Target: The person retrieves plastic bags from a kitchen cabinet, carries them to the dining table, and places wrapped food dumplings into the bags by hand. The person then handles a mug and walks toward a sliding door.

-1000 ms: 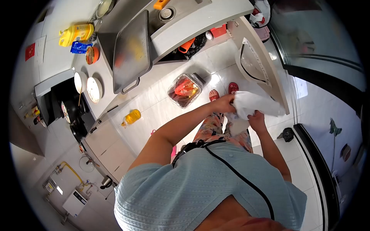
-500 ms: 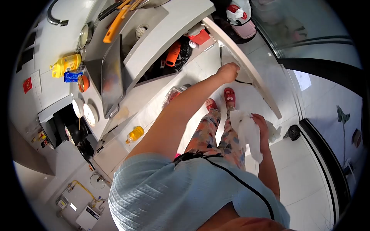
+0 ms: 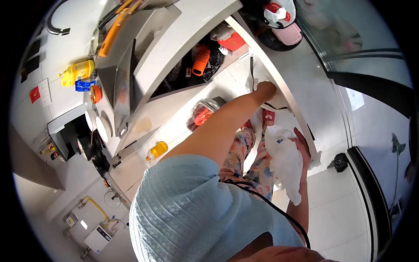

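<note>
My left hand (image 3: 266, 91) is at the inner face of the open cabinet door (image 3: 286, 83), its fingers curled beside a pale bag (image 3: 257, 70) with a black band that hangs there. What those fingers hold is hidden. Crumpled white plastic (image 3: 286, 163) dangles from my right hand (image 3: 301, 144), in front of my patterned trousers. The right fingers lie along its far side, near the lower end of the door. Inside the cabinet are an orange object (image 3: 201, 60), a black bag (image 3: 214, 59) and a red box (image 3: 232, 41).
On the floor stand a lined bin (image 3: 201, 114) with red stuff in it, an oil bottle (image 3: 157, 150) and a black bag (image 3: 338, 163). A large board (image 3: 123, 87) leans at the sink. Bowls (image 3: 103, 127) and a yellow bottle (image 3: 77, 73) sit on the counter.
My left hand has left the white plastic and reached forward to the door's inner side. The plastic now hangs from my right hand alone. The view has shifted, showing more of the cabinet's inside.
</note>
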Available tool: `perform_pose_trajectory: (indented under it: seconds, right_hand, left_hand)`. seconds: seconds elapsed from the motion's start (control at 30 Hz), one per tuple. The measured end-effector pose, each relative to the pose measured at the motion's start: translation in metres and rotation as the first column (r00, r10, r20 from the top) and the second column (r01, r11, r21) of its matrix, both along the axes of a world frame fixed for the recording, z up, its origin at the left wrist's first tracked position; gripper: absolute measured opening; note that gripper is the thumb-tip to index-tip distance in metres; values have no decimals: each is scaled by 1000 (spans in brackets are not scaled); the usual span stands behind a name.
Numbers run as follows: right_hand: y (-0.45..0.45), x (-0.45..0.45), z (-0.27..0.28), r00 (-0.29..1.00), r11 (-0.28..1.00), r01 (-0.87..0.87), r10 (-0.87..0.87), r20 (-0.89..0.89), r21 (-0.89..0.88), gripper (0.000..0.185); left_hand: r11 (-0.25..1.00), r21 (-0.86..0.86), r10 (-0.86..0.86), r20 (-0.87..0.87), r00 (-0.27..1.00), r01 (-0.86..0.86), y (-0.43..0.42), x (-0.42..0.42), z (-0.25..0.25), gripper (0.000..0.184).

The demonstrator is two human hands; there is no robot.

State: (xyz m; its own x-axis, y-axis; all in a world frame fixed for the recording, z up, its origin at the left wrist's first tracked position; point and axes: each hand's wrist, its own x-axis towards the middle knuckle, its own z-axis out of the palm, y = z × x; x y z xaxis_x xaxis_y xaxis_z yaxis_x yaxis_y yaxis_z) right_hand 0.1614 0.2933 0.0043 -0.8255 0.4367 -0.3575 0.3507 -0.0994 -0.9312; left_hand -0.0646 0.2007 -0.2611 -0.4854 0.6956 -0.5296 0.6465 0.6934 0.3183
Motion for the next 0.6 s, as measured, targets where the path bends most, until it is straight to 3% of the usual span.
perform_pose_trajectory:
  seconds: [0.07,0.1,0.13,0.17,0.2,0.23,0.27,0.33,0.37,0.43,0.47,0.5,0.53,0.57,0.6]
  right_hand:
    - [-6,-3,1,999,994,51,-50,16,-99,27]
    - [-7,-4,6,997,987,77,-72,36,-141,27]
    - [-7,-5,11,994,978,104,-95,56,-182,27]
    - [-7,-7,16,992,961,124,-117,41,-248,26]
    - [-7,-9,19,990,940,141,-140,25,-311,26]
    - [-7,-10,19,990,943,139,-138,25,-303,26]
    - [-8,-11,15,988,906,152,-150,37,-394,29]
    - [-12,-5,3,987,864,159,-153,52,-477,32]
    - [-13,-1,-7,988,864,141,-154,12,-483,36]
    - [-14,13,-33,988,866,115,-149,-31,-487,41]
    - [-13,26,-49,998,989,-67,68,1,128,45]
    - [-13,29,-53,982,887,-188,176,67,422,47]
    - [-14,29,-55,963,685,-267,224,152,678,49]
    - [-12,27,-59,934,701,-356,243,263,618,46]
    - [-12,21,-61,892,715,-436,262,369,546,44]
  left_hand:
    - [979,193,-33,-135,990,59,-14,-6,7,13]
    - [961,253,-65,-192,979,113,-17,-7,32,12]
    - [953,235,-171,-107,979,192,-20,-14,80,10]
    - [951,242,-170,-104,980,191,-23,-17,118,10]
    - [878,478,7,19,1000,-15,-25,-19,152,17]
    - [721,654,148,179,973,-230,-29,-22,175,25]
    - [717,657,150,179,972,-232,-36,-25,189,25]
    - [520,443,426,606,672,-730,-52,-29,208,42]
    - [400,438,456,668,589,-806,-64,-33,211,44]
    - [-36,102,299,950,86,-994,-82,-41,217,41]
    - [-42,104,297,951,87,-994,-92,-44,225,41]
    - [-188,-58,164,982,-89,-980,-103,-48,235,33]
    - [-306,-234,4,969,-247,-923,-113,-51,242,26]
    - [-309,-235,-2,969,-247,-921,-125,-53,242,26]
    - [-337,-355,-105,934,-340,-872,-139,-55,236,21]
